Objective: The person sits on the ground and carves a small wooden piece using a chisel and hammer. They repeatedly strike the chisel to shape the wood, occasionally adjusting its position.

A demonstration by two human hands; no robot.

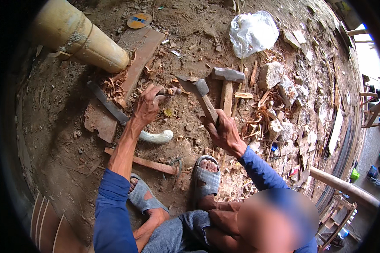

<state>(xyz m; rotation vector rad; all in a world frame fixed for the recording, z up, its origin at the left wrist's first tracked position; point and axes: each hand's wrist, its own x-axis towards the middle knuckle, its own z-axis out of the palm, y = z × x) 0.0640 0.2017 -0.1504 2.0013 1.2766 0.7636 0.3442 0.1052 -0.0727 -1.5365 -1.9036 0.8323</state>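
Bare dirt, littered with shavings and stones, spreads around a hammer lying on the ground. Just left of that hammer, I see the hatchet, its head raised beyond the fingers and its edge pointing left. Closed around its wooden handle are the fingers of the right hand, below the hammer's head. Farther left of the hammer, the left hand has its thumb and fingers pinched on a small brown piece, which sticks out toward the hatchet. From where I sit, I can't make out that piece's shape, and the fingers cover one end. Well left of the hammer, the left forearm hides part of a curved knife. Below and right of the hammer, a blurred patch covers whatever lies there.
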